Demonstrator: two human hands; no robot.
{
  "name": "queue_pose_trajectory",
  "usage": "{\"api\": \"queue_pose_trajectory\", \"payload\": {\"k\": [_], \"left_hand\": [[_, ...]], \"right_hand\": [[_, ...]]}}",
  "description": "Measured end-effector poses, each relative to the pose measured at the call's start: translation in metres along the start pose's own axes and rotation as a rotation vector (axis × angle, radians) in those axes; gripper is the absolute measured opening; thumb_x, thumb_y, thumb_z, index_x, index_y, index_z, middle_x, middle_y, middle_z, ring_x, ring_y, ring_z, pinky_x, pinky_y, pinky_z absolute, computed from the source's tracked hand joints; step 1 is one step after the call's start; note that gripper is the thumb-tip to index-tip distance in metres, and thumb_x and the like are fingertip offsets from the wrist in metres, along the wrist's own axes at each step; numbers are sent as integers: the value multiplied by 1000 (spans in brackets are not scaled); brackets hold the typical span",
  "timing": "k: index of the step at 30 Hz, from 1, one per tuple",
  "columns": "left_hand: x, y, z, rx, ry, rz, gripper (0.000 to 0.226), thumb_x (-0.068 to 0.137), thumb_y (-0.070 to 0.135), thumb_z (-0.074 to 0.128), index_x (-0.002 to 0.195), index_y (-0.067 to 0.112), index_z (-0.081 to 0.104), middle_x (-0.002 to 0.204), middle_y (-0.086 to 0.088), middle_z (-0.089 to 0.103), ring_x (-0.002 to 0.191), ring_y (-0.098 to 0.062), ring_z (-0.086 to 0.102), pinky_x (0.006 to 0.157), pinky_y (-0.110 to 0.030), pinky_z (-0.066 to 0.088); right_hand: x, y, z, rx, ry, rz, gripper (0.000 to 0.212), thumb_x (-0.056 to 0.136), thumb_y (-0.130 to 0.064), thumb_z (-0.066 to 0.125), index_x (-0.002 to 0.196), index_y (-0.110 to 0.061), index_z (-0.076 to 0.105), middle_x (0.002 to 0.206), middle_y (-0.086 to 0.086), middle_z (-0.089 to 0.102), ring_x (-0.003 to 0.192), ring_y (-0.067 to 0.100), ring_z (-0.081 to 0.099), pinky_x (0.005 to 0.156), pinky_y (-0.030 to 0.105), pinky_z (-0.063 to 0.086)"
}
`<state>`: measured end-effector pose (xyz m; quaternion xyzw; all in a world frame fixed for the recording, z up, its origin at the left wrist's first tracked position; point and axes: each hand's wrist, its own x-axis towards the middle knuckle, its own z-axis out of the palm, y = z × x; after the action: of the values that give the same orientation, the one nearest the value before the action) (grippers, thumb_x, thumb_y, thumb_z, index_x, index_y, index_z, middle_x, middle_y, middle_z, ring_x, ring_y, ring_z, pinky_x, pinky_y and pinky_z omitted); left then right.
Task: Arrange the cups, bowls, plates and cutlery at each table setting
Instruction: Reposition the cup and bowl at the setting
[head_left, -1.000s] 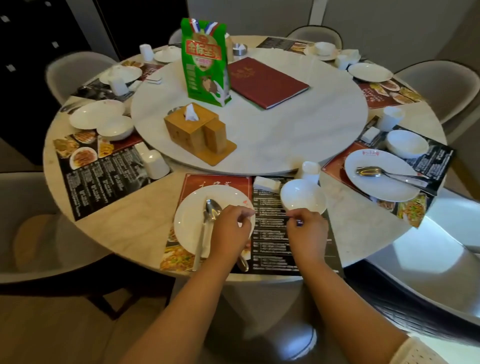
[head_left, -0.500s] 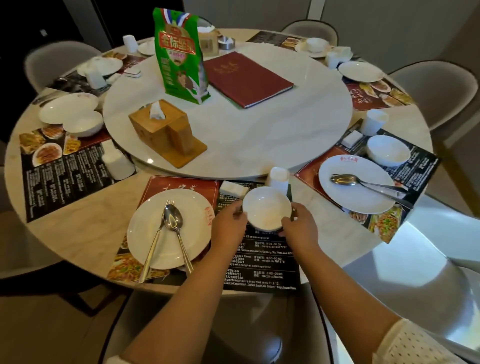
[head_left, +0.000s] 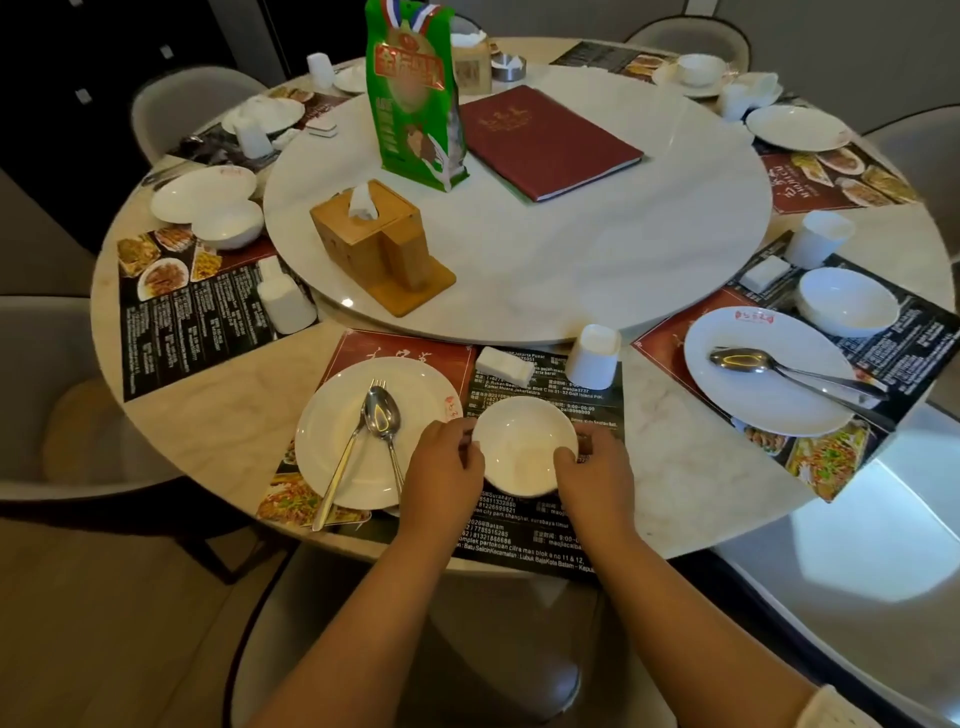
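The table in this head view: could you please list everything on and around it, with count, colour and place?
Plates: at least five, white, one per setting around the rim.
Bowls: at least four, white, nearest one between both hands.
Cups: several, white, upside down by the settings.
Spoons: two, silver, on the near and right plates.
Fork: one, silver, on the near plate.
Placemats: several, black and red, under the settings.
Menu book: one, dark red, on the turntable.
Green bag: one, upright on the turntable.
Tissue box: one, wooden, on the turntable.
Chairs: several, grey, around the table.
Left hand, right hand: grip on the bowl's sides.
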<state>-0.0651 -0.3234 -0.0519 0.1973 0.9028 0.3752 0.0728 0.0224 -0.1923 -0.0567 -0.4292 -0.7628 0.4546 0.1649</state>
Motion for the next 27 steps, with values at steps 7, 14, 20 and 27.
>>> {"api": "queue_pose_trajectory", "payload": {"k": [7, 14, 20, 27], "left_hand": [[67, 25, -13, -176, 1, -19, 40, 97, 2, 43, 134, 16, 52, 124, -3, 62, 109, -12, 57, 88, -21, 41], [119, 28, 2, -14, -228, -84, 54, 97, 2, 41, 148, 20, 36, 142, -11, 52, 127, -27, 51, 101, -32, 42], [112, 25, 8, -7, -177, -22, 50, 97, 3, 44, 146, 12, 40, 135, -16, 57, 122, -27, 55, 101, -35, 45], [109, 29, 13, -19, -128, 7, 47, 94, 3, 48, 141, 13, 47, 135, -11, 57, 123, -25, 53, 101, -31, 44]], "right_hand": [[60, -54, 0, -121, -130, -268, 26, 98, -16, 47, 111, -11, 69, 94, 0, 63, 75, 9, 52, 59, 20, 35], [99, -68, 12, -304, -427, -233, 38, 102, -29, 42, 105, -6, 72, 94, 14, 69, 77, 23, 59, 69, 32, 44], [109, -60, 17, -302, -392, -280, 41, 101, -23, 46, 85, 10, 63, 74, 16, 57, 63, 21, 48, 61, 32, 34], [112, -54, 1, -376, -110, -529, 23, 88, -8, 61, 108, -12, 73, 109, 7, 66, 110, 24, 50, 91, 30, 40]]}}
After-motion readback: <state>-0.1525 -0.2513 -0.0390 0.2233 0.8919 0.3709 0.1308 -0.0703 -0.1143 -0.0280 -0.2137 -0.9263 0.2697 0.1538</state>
